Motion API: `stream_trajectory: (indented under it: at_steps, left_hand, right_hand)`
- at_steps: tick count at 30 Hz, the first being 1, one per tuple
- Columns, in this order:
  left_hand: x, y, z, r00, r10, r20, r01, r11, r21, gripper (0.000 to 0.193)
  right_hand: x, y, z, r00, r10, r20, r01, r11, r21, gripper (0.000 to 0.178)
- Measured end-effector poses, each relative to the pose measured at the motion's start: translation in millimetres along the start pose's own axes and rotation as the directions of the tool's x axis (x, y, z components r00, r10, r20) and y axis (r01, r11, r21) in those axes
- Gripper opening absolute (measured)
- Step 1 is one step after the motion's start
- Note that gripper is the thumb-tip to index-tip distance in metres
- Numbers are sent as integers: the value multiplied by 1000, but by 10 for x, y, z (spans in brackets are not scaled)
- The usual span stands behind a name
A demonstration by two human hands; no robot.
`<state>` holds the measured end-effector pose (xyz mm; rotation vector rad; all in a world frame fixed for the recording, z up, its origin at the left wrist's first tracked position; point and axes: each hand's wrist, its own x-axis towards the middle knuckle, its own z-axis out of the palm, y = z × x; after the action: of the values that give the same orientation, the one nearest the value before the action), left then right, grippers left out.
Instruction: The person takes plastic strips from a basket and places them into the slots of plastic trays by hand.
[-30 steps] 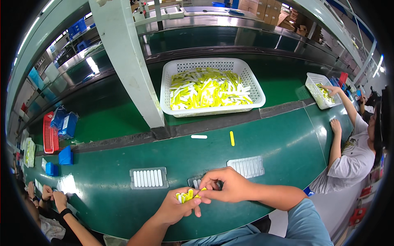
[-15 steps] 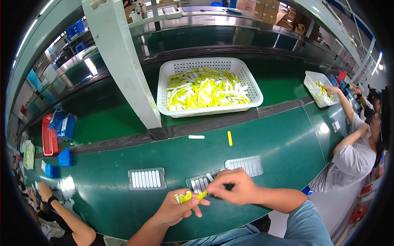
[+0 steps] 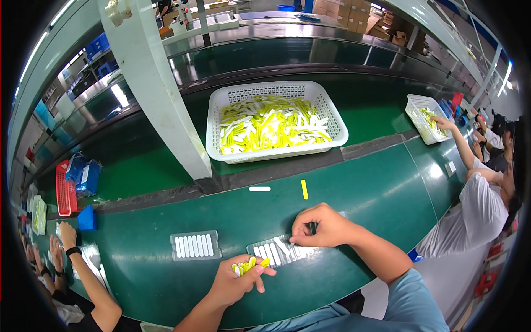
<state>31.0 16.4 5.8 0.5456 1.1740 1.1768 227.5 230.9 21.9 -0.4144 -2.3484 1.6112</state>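
Note:
Several yellow-and-white strips (image 3: 243,267) are bunched in my left hand (image 3: 235,282), low in front of me. Its fingers are closed around them, with one yellow end poking out past the thumb. My right hand (image 3: 326,226) bends over the right part of a clear plastic tray (image 3: 255,260), thumb and fingertips pinched together. Whatever sits in that pinch is too small to make out. White strips (image 3: 265,252) stand side by side in this tray, and one strip (image 3: 282,245) lies tilted near my right fingertips. Further left, another clear tray (image 3: 217,255) holds a row of white strips.
A white basket (image 3: 276,155) heaped with yellow and white strips stands beyond a dark ledge. One white strip (image 3: 259,188) and one yellow strip (image 3: 305,189) lie loose on the green table (image 3: 149,221). A grey post (image 3: 160,105) rises ahead. Co-workers reach in at both sides.
My right hand has moved away from the bunch in my left hand, over to the tray. The third tray is now mostly hidden behind it. My left hand still holds the strips.

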Motion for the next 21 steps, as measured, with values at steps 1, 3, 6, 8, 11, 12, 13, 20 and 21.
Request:
stream_trajectory:
  at_steps: [1,3,6,8,11,12,13,20,21]
  left_hand:
    - [2,-12,-11,1000,0,-12,-1,1000,-15,16]
    - [2,-33,-39,1000,3,-23,-3,1000,-29,16]
    - [-3,-53,-64,1000,9,5,-9,1000,-26,22]
    - [-5,-48,-60,1000,3,2,-3,999,-40,22]
    - [-14,-45,-77,1000,-8,-1,8,999,-43,24]
    - [-17,-47,-78,1000,-7,-7,6,999,-42,24]
    - [-17,-50,-72,1000,-15,6,15,997,-72,26]
    - [-34,-9,55,992,-51,112,52,999,-9,27]
    - [-33,-9,50,992,-53,115,54,999,-6,27]
  right_hand:
    - [13,-34,4,1000,20,-8,-20,1000,-24,6]
    - [17,-33,-12,999,38,-17,-39,998,-49,7]
    - [-12,34,10,995,-80,52,93,930,-356,14]
    - [-26,48,127,987,-164,-2,137,829,-542,23]
    - [-38,34,138,984,-178,17,157,811,-564,29]
    - [-32,16,137,980,-196,18,173,812,-557,28]
    - [-32,-1,153,980,-200,22,178,813,-555,28]
    - [-117,-188,464,949,-315,-22,299,918,-261,19]
    - [-129,-160,464,959,-257,-119,235,956,-175,15]
